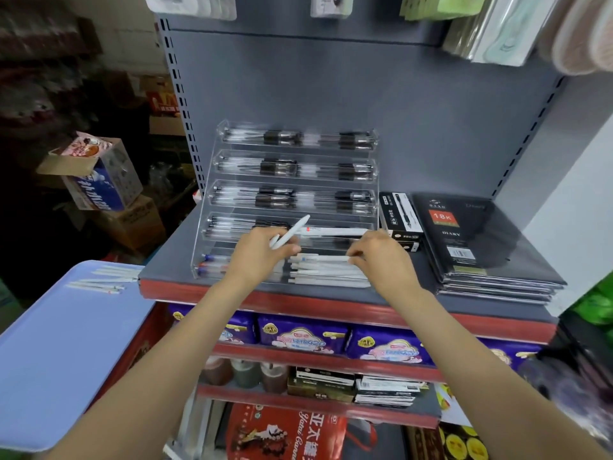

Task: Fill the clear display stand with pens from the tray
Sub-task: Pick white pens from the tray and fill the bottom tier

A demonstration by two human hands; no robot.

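A clear tiered display stand (295, 154) sits on the grey shelf, its upper rows filled with black-grip pens. Its bottom row holds several white pens (326, 275). My left hand (262, 252) is shut on white pens (292, 232) that stick up to the right, over the lower tiers. At the right end of the bottom row, my right hand (378, 254) pinches the tip of one white pen (318, 258) lying on that row. A pale blue tray (59, 353) at the lower left carries a few white pens (99, 282) at its far edge.
A black pen box (399, 220) and a stack of black diaries (481, 247) stand right of the stand. The shelf's red front edge (331, 305) runs below my wrists. Cardboard boxes (96, 180) are piled at the left. Packaged goods fill the lower shelves.
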